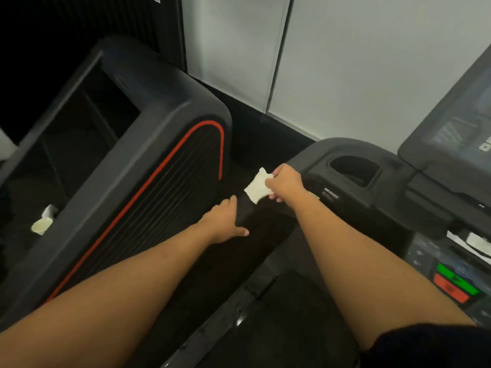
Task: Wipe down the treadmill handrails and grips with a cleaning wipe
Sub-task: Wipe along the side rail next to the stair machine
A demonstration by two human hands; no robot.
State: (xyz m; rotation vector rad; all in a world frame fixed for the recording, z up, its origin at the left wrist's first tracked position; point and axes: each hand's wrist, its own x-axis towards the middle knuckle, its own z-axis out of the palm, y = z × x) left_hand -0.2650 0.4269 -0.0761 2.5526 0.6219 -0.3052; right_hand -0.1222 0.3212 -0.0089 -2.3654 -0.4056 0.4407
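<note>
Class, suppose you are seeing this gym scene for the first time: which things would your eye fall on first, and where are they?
The white wipe stands out at centre, pinched in the right hand at the dark handrail, with the left hand resting on the rail just below it. The red line curving round the neighbouring machine on the left comes next, then the green and red buttons at the lower right.

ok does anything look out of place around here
A pale paper cup lies tipped on its side by the neighbouring machine at far left, like litter. White paper scraps sit on the treadmill console at right. The wipe in the right hand looks fine.
</note>
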